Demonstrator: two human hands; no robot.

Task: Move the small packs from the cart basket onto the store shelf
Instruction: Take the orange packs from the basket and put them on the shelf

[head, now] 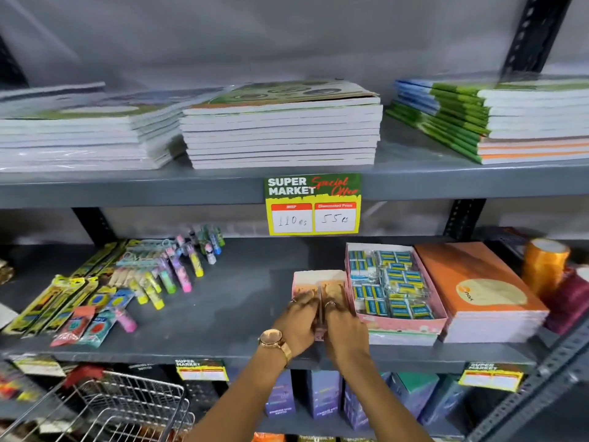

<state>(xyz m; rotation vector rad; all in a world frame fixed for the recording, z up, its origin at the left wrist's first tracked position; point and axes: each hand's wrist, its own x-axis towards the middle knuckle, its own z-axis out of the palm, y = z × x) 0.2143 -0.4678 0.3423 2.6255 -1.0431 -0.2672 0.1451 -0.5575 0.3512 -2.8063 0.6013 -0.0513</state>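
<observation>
On the grey middle shelf (pixel 242 298) lies a small pink pack (pixel 314 279), just left of an open pink box (pixel 404 327) filled with several small blue-and-white packs (pixel 390 282). My left hand (pixel 296 323), with a gold watch on its wrist, and my right hand (pixel 342 327) press together on the pink pack near the shelf's front edge. Both hands cover the pack's near half. The wire cart basket (pixel 127 406) stands at the lower left, below the shelf; its contents are hard to make out.
Pen and highlighter packs (pixel 105 298) lie scattered on the left of the middle shelf. An orange notebook stack (pixel 487 291) and ribbon spools (pixel 545 266) sit at the right. Stacks of notebooks (pixel 280 135) fill the upper shelf. A price sign (pixel 314 204) hangs from its edge.
</observation>
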